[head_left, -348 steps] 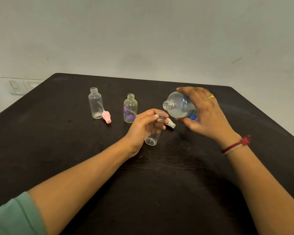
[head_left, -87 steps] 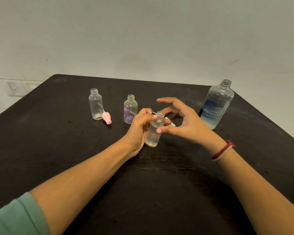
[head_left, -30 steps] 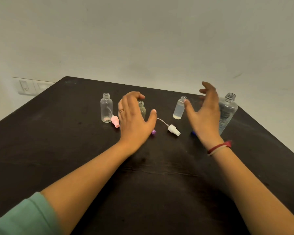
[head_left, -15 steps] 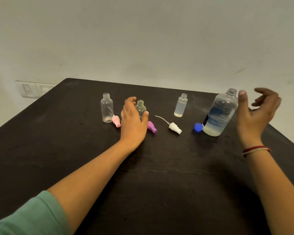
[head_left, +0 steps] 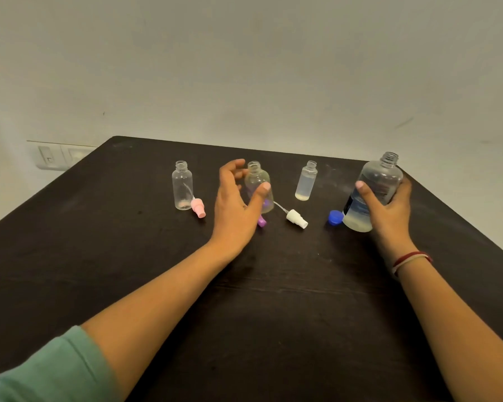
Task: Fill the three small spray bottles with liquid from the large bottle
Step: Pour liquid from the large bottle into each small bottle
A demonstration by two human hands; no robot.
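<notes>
Three small clear bottles stand uncapped on the black table [head_left: 128, 256]. The left bottle [head_left: 182, 185] is empty and the right bottle [head_left: 306, 181] holds liquid. My left hand [head_left: 233, 207] holds the middle bottle [head_left: 257, 179], thumb on its front and fingers behind it. At the right, my right hand [head_left: 389, 210] grips the large open bottle [head_left: 375, 181], which stands upright with liquid low in it. A pink spray cap [head_left: 198, 208], a purple spray cap [head_left: 262, 221] partly hidden by my left hand, and a white spray cap [head_left: 296, 219] lie on the table.
The large bottle's blue cap [head_left: 335, 217] lies just left of its base. A wall switch plate [head_left: 58, 156] sits beyond the table's left edge. The table's right edge runs close behind the large bottle.
My right hand has come down and closed round the large bottle. My left hand has taken hold of the middle small bottle and shifted it a little to the right.
</notes>
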